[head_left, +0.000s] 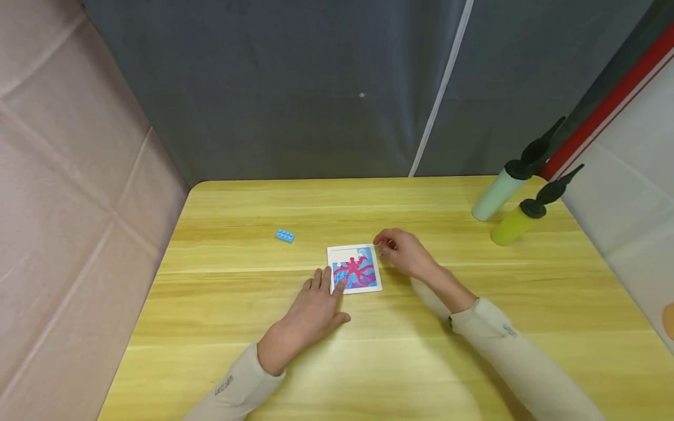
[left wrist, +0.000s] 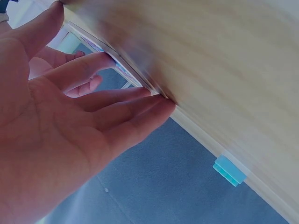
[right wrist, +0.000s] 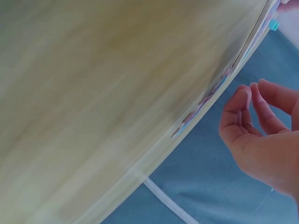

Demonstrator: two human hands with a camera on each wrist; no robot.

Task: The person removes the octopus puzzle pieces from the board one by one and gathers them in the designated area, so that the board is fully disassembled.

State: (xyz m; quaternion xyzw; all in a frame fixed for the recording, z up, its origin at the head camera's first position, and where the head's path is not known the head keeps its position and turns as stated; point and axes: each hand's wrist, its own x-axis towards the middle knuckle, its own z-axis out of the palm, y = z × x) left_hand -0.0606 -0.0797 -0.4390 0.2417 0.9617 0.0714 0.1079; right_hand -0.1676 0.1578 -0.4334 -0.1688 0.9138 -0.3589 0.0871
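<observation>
A white-framed jigsaw puzzle [head_left: 355, 275] with a pink octopus on blue lies on the table; pale backing shows at its upper left. My left hand [head_left: 314, 307] rests flat with fingers straight along the frame's left edge, one fingertip over the picture. By the upper right corner, my right hand [head_left: 404, 252] is bent, thumb and fingertips close together. In the right wrist view this hand [right wrist: 261, 128] shows no piece at its fingertips; I cannot tell whether a thin one is hidden there. Several loose puzzle pieces [right wrist: 201, 106] lie flat on the table beside the frame.
A blue toy brick [head_left: 285, 235] lies behind and left of the puzzle. At the back right stand a mint green hand pump [head_left: 497, 196] and a lime one [head_left: 513, 225], both with black tops. A dark curtain [head_left: 295, 93] hangs behind the wooden table [head_left: 237, 304].
</observation>
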